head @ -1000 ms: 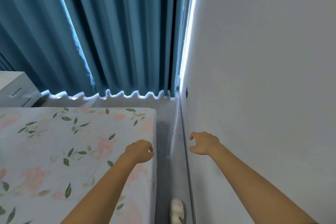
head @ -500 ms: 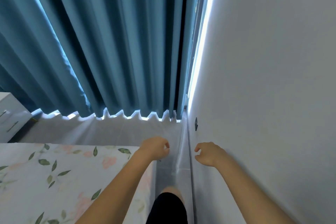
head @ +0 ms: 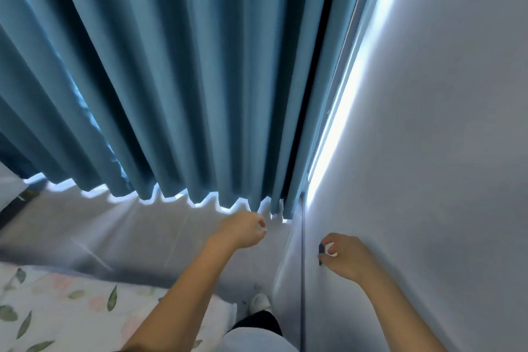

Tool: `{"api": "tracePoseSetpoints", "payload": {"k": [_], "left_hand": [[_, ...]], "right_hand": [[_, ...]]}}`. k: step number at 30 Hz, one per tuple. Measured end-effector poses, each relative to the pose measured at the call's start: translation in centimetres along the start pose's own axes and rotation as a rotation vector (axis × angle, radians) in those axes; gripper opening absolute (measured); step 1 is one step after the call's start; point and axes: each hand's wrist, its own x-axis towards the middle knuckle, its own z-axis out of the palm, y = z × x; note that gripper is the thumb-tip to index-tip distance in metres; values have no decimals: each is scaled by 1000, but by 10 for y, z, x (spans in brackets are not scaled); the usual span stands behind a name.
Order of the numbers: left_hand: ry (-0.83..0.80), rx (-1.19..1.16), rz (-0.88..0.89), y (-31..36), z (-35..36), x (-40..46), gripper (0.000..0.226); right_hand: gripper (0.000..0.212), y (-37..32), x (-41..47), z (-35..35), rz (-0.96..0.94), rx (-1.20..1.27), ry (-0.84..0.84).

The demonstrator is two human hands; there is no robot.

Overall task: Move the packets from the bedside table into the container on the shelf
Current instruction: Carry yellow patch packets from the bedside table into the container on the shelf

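Head view: blue pleated curtain [head: 177, 71] fills most of the pic, hanging from top down to a zigzag hem w/ daylight showing under it. White wall [head: 443, 151] takes the whole right side, bright strip of light along the edge where it meets the curtain. Grey floor [head: 120, 234] runs below the hem, narrow gap going on between bed and wall. Bed [head: 65, 311] w/ floral sheet, green leaves & pink blooms, sits bottom left. A white furniture corner [head: 8, 186] shows at far left edge, can't tell what it is.

Both forearms reach fwd from the bottom. Left hand [head: 243, 230] is up over the floor just below the curtain hem, fingers curled loosely, holding nothing. Right hand [head: 344, 257] is close by the wall, fingers curled too, nothing in them; a small dark mark [head: 321, 249] on the wall sits right at the fingertips, can't tell if touching. Dark trouser leg [head: 257, 323] and white shoe [head: 259, 303] show bottom centre, in the gap by the bed.

Packets, bedside desk, shelf & container: out of frame.
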Motion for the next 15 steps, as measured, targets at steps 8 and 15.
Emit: {"api": "tracePoseSetpoints", "payload": {"k": [8, 15], "left_hand": [[147, -122, -222, -81, -107, 99, 28], [227, -221, -402, -183, -166, 130, 28]], "right_hand": [[53, -152, 167, -83, -258, -222, 50], [45, -294, 271, -96, -512, -458, -30]]}}
